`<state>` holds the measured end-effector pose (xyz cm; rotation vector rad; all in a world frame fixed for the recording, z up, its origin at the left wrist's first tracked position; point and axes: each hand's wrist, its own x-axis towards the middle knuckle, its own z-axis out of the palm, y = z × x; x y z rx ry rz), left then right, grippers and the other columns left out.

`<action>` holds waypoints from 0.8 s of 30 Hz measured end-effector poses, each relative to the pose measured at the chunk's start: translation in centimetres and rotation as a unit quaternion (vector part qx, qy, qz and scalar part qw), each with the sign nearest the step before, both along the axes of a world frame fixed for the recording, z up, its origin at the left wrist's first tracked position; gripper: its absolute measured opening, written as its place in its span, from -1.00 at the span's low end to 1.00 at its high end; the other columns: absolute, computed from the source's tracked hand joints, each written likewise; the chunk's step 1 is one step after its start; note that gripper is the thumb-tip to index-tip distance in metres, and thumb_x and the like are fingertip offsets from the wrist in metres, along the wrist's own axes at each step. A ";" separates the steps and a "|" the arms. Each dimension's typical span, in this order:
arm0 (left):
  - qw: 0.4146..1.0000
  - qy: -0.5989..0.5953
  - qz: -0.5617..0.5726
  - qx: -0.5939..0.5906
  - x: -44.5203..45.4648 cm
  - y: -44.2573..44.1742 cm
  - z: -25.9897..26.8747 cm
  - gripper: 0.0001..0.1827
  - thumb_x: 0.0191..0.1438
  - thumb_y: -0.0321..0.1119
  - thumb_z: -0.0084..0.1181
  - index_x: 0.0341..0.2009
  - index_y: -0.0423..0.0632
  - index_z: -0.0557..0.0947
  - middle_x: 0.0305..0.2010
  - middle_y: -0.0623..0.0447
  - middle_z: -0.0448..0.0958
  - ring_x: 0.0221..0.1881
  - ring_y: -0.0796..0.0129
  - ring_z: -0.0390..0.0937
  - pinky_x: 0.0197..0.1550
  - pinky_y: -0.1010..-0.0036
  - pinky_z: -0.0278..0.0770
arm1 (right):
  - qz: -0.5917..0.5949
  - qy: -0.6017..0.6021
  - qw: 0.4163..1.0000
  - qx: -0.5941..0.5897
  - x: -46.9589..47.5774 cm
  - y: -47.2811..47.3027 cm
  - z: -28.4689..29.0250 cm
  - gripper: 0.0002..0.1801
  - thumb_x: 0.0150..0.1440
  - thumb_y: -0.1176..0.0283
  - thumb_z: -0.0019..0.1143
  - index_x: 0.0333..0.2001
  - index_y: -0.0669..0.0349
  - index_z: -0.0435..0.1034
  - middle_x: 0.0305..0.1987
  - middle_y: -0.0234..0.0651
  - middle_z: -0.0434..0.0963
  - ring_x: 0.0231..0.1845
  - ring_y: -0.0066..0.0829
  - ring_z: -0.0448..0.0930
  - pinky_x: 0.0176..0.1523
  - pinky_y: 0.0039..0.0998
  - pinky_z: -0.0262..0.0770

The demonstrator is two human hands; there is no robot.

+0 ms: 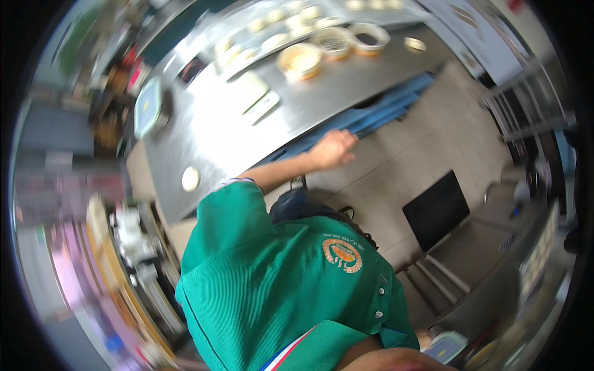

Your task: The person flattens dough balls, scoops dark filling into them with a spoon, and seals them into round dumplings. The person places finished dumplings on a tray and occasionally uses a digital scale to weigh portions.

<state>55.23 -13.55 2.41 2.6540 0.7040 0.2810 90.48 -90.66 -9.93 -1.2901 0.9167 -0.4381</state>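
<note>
My left hand (333, 149) hangs in front of the near edge of a steel worktable (343, 88), fingers loosely bent, holding nothing. At the lower right, my right hand (423, 339) is mostly hidden behind my body and grips the edge of a lidded plastic container (446, 347). A pale flat-topped device (261, 99), which looks like a kitchen scale, sits on the table beyond my left hand. Nearer the table's left end lies a round piece of dough (190, 179). Three round tubs (299, 60) stand farther back; the front one contains something pale yellow.
Behind the tubs, trays hold several dough balls (276, 16). Another lidded container (151, 109) stands at the table's left end. Blue material (390, 116) lies along the table's near side. To the right are a black flat panel (436, 211), a dark counter (478, 246) and a metal rack (529, 99).
</note>
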 end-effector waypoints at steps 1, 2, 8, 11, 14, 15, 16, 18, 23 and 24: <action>0.994 -0.064 0.082 0.021 -4.8 1.9 0.1 -0.38 0.04 -0.23 0.29 0.16 -0.20 0.44 0.06 -0.23 0.46 0.02 -0.13 0.46 0.13 0.11 0.43 | 0.059 0.024 0.998 0.001 1.5 3.0 0.0 -0.47 0.16 0.30 0.08 0.15 0.38 0.36 0.15 0.01 0.50 0.12 -0.06 0.53 0.16 -0.14 0.51; 0.981 -0.078 0.174 0.037 -9.2 3.2 0.0 -0.40 0.04 -0.23 0.28 0.15 -0.20 0.45 0.06 -0.22 0.46 0.02 -0.13 0.46 0.12 0.11 0.42 | 0.124 0.041 0.991 0.008 2.8 6.8 -0.2 -0.48 0.17 0.33 0.05 0.16 0.39 0.35 0.15 0.03 0.50 0.12 -0.06 0.54 0.16 -0.16 0.52; 0.830 -0.128 0.537 0.074 -30.4 2.3 -1.7 -0.39 0.09 -0.28 0.24 0.21 -0.19 0.40 0.20 -0.26 0.40 0.16 -0.20 0.39 0.22 0.10 0.37 | 0.629 -0.018 0.776 0.031 -4.2 50.1 1.6 -0.56 0.29 0.45 -0.19 0.20 0.42 0.32 0.15 0.11 0.49 0.13 -0.10 0.56 0.20 -0.23 0.51; 0.759 -0.147 0.628 0.090 -40.0 1.0 -2.6 -0.42 0.10 -0.31 0.22 0.20 -0.22 0.40 0.19 -0.31 0.41 0.20 -0.19 0.39 0.25 0.12 0.35 | 0.844 -0.178 0.472 -0.184 -20.4 70.5 5.1 -0.67 0.28 0.43 0.06 0.09 0.34 0.44 0.07 -0.18 0.58 0.09 -0.38 0.57 0.17 -0.34 0.49; 0.654 -0.183 0.726 0.104 -48.9 -1.2 -3.2 -0.50 0.12 -0.33 0.22 0.13 -0.25 0.49 0.13 -0.28 0.48 0.16 -0.10 0.46 0.20 0.19 0.40 | 0.862 -0.415 0.142 -0.253 -38.0 79.1 8.6 -0.70 0.17 0.49 0.17 0.01 0.26 0.48 0.05 -0.15 0.55 0.10 -0.18 0.54 0.17 -0.29 0.44; 0.620 -0.213 0.751 0.077 -51.3 -2.1 -3.4 -0.51 0.13 -0.31 0.22 0.13 -0.23 0.51 0.12 -0.25 0.50 0.14 -0.02 0.49 0.18 0.21 0.43 | 0.866 -0.460 0.090 -0.173 -43.5 80.8 8.8 -0.70 0.14 0.53 0.18 -0.01 0.26 0.48 0.05 -0.15 0.55 0.10 -0.15 0.53 0.16 -0.29 0.44; 0.607 -0.199 0.767 0.064 -53.1 -3.2 -3.5 -0.53 0.14 -0.32 0.22 0.13 -0.23 0.52 0.12 -0.24 0.51 0.11 0.00 0.51 0.15 0.24 0.46 | 0.887 -0.440 0.037 -0.133 -48.6 82.5 8.7 -0.72 0.11 0.54 0.19 -0.06 0.27 0.50 0.01 -0.14 0.55 0.05 -0.17 0.56 0.13 -0.30 0.46; 0.580 -0.205 0.788 0.032 -55.3 -5.2 -4.2 -0.57 0.15 -0.33 0.21 0.10 -0.21 0.54 0.08 -0.20 0.54 0.06 0.06 0.54 0.10 0.28 0.49 | 0.868 -0.491 -0.013 -0.073 -57.1 85.1 8.1 -0.84 0.08 0.54 0.20 -0.21 0.29 0.53 -0.11 -0.17 0.57 -0.07 -0.17 0.59 -0.01 -0.28 0.52; 0.519 -0.267 0.812 -0.023 -55.6 -8.9 -5.7 -0.70 0.15 -0.39 0.18 -0.03 -0.21 0.61 -0.07 -0.12 0.58 -0.12 0.21 0.59 -0.05 0.37 0.56 | 0.922 -0.358 -0.147 0.011 -76.2 88.6 5.1 -0.78 0.01 0.49 0.29 -0.22 0.29 0.55 -0.22 -0.15 0.57 -0.14 -0.11 0.57 -0.03 -0.24 0.50; 0.517 -0.279 0.809 -0.027 -55.2 -9.3 -6.0 -0.74 0.15 -0.39 0.17 -0.08 -0.21 0.63 -0.14 -0.07 0.59 -0.20 0.28 0.57 -0.09 0.41 0.54 | 0.934 -0.323 -0.149 0.017 -78.9 88.5 4.7 -0.78 0.00 0.47 0.31 -0.23 0.28 0.56 -0.24 -0.16 0.57 -0.17 -0.12 0.57 -0.04 -0.25 0.50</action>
